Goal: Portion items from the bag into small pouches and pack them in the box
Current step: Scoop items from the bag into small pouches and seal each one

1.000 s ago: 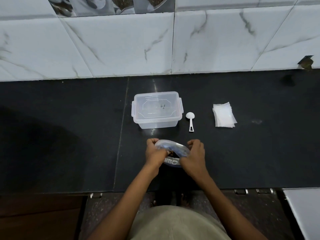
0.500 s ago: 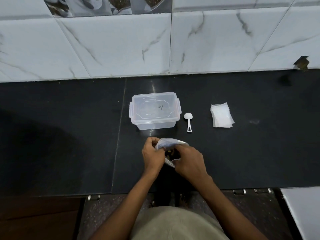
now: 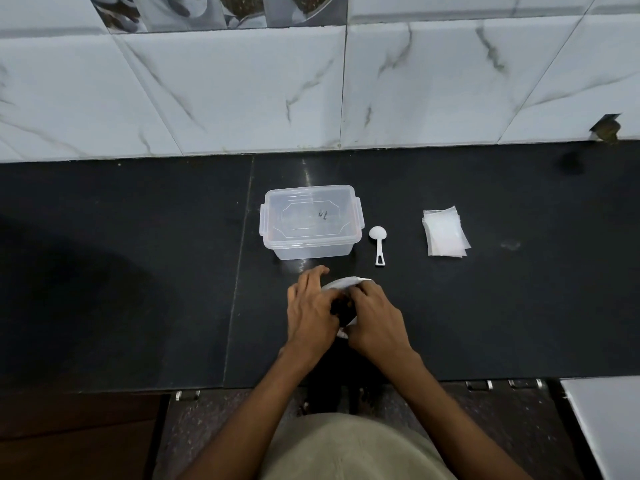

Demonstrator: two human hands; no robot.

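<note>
While we stood at the near edge of the black stone counter (image 3: pixel 138 271), our left hand (image 3: pixel 311 308) and right hand (image 3: pixel 375 318) were both curled around the small clear plastic bag with dark contents (image 3: pixel 341 285), which sat between them on the counter, a short way in from that near edge. Our left fingers were bent over its far side and our right fingers pinched its top; how wide its mouth stood we could not tell, since our hands hid most of it.

We judged the task to be barely begun. The clear rectangular plastic box with clip lid (image 3: pixel 311 221) sat toward the middle of the counter, just beyond the bag, with its lid on and nothing that we could make out inside. The small white plastic measuring scoop (image 3: pixel 377 244) lay just beside the box's right side, untouched. The stack of small translucent white pouches (image 3: pixel 445 232) lay farther right, well apart from our hands, and none looked filled.

By our reckoning everything remained to be done: opening the bag, scooping portions into pouches, taking the lid off the box and packing the pouches in.
</note>
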